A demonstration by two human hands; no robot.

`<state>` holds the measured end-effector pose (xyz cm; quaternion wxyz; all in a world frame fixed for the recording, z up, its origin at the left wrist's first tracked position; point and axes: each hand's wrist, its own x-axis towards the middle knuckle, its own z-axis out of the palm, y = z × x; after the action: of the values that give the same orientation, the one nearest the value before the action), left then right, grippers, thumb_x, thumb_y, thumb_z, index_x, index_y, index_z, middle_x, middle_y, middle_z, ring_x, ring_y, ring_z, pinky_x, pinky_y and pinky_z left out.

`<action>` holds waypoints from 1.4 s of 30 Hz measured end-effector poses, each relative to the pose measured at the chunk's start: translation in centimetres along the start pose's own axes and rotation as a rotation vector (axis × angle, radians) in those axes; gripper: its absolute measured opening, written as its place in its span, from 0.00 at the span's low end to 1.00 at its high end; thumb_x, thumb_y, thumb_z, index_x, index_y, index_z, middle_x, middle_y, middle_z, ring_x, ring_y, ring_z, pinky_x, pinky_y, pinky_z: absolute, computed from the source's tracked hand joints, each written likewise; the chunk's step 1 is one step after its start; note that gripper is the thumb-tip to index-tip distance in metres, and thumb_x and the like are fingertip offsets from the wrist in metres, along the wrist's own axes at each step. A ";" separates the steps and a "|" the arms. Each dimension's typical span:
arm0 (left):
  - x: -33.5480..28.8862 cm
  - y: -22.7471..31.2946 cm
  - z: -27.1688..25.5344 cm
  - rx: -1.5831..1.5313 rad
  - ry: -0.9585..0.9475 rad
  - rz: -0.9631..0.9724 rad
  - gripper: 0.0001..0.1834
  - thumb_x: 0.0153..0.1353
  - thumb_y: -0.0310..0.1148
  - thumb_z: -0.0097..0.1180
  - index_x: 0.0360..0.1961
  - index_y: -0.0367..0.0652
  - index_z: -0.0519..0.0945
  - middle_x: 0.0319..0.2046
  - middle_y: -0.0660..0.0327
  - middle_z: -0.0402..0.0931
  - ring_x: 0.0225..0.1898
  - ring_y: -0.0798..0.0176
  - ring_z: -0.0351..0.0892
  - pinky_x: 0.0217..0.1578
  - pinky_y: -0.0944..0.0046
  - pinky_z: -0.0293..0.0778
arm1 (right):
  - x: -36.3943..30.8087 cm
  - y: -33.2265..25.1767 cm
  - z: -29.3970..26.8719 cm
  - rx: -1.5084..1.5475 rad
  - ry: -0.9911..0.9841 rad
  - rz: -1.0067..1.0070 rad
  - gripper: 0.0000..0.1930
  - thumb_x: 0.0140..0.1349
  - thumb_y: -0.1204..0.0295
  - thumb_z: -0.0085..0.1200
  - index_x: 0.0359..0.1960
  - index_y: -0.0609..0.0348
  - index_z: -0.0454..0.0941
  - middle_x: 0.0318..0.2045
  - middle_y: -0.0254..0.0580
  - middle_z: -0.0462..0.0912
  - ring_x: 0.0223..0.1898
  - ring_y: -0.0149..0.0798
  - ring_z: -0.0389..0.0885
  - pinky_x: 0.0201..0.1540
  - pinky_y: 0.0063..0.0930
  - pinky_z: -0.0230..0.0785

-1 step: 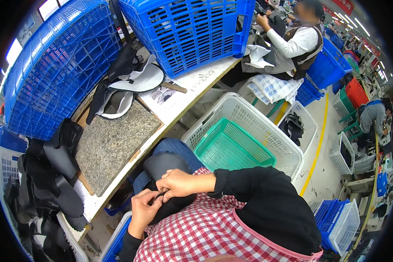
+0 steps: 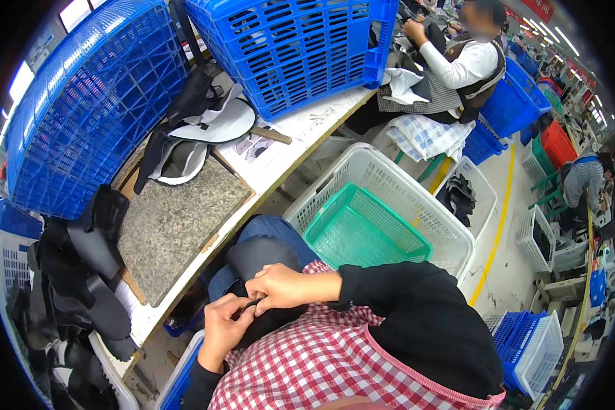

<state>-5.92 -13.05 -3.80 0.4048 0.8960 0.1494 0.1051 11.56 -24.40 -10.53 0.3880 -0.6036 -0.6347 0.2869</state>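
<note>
A black shoe upper (image 2: 261, 255) with a smooth, leather-like face lies across my lap, over blue jeans and a red checked apron. My left hand (image 2: 223, 328) pinches its edge between thumb and fingers. Right beside it, the fingertips of my right hand (image 2: 280, 285) grip the same black edge, and the two hands nearly touch. Part of the upper is hidden beneath my hands. On the bench to the left, black and white shoe uppers (image 2: 212, 126) rest at the far end of a speckled stone slab (image 2: 181, 232).
Blue crates (image 2: 294, 58) stand on the bench (image 2: 307, 147). More black pieces (image 2: 92, 273) pile up at the left. A white basket (image 2: 451, 236) holding a green basket (image 2: 365, 229) stands right of my knees. Beyond sits another person (image 2: 458, 75), handling dark material.
</note>
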 end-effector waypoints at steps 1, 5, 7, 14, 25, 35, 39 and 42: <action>0.5 0.7 -0.6 0.010 -0.021 0.072 0.08 0.52 0.23 0.71 0.34 0.36 0.87 0.23 0.57 0.79 0.22 0.61 0.78 0.25 0.64 0.71 | -0.9 -0.8 -0.2 0.056 0.089 -0.007 0.20 0.48 0.58 0.77 0.36 0.55 0.82 0.31 0.45 0.88 0.36 0.52 0.88 0.38 0.46 0.77; 3.4 2.8 -2.2 0.145 -0.154 0.269 0.07 0.51 0.26 0.71 0.32 0.39 0.87 0.23 0.56 0.79 0.24 0.51 0.80 0.25 0.57 0.73 | -3.1 -1.7 -1.4 0.200 0.227 0.134 0.19 0.50 0.60 0.77 0.35 0.57 0.81 0.30 0.46 0.88 0.35 0.50 0.89 0.36 0.42 0.77; 5.5 2.9 -2.4 0.192 -0.262 0.208 0.07 0.52 0.28 0.71 0.33 0.39 0.88 0.24 0.54 0.80 0.25 0.50 0.81 0.27 0.58 0.74 | -3.6 -0.9 -1.6 0.267 0.315 0.127 0.18 0.54 0.63 0.77 0.36 0.59 0.81 0.30 0.46 0.89 0.33 0.42 0.89 0.34 0.33 0.77; 9.6 -0.7 -3.4 -0.413 -0.397 -0.416 0.11 0.74 0.30 0.57 0.44 0.30 0.86 0.32 0.56 0.87 0.34 0.65 0.88 0.37 0.66 0.84 | -5.0 2.2 0.2 0.758 0.288 0.427 0.14 0.58 0.71 0.77 0.33 0.60 0.79 0.28 0.31 0.86 0.33 0.22 0.82 0.35 0.22 0.73; 4.8 -3.8 -6.7 -0.652 -0.396 -0.295 0.25 0.62 0.44 0.73 0.52 0.36 0.85 0.45 0.54 0.87 0.47 0.62 0.89 0.47 0.68 0.82 | -4.4 0.7 0.1 1.174 0.381 0.359 0.13 0.62 0.80 0.70 0.31 0.54 0.74 0.26 0.25 0.80 0.30 0.17 0.78 0.33 0.14 0.69; 6.9 -3.7 -4.9 -0.443 -0.494 -0.146 0.11 0.59 0.28 0.73 0.42 0.38 0.91 0.37 0.60 0.89 0.40 0.66 0.86 0.47 0.65 0.80 | -3.9 0.3 -3.9 0.736 0.028 0.347 0.13 0.64 0.71 0.72 0.36 0.56 0.75 0.27 0.24 0.75 0.30 0.18 0.71 0.33 0.17 0.64; 6.8 -4.0 -4.7 -0.447 -0.462 -0.171 0.09 0.62 0.31 0.72 0.40 0.37 0.90 0.34 0.63 0.87 0.38 0.69 0.85 0.45 0.66 0.79 | -2.6 -0.4 -5.0 0.391 -0.063 0.282 0.16 0.61 0.65 0.74 0.43 0.61 0.83 0.27 0.29 0.76 0.30 0.24 0.74 0.33 0.24 0.67; 6.3 -4.3 -4.4 -0.429 -0.416 -0.164 0.09 0.63 0.32 0.71 0.39 0.37 0.89 0.33 0.64 0.86 0.37 0.69 0.84 0.45 0.66 0.79 | -1.5 -0.3 -4.5 0.408 -0.120 0.294 0.15 0.61 0.63 0.74 0.40 0.62 0.87 0.27 0.31 0.77 0.30 0.26 0.75 0.32 0.26 0.67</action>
<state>-2.23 -5.09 -3.71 0.6136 0.7774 0.1099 -0.0843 15.17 -26.37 -8.07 0.4176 -0.5805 -0.4910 0.4976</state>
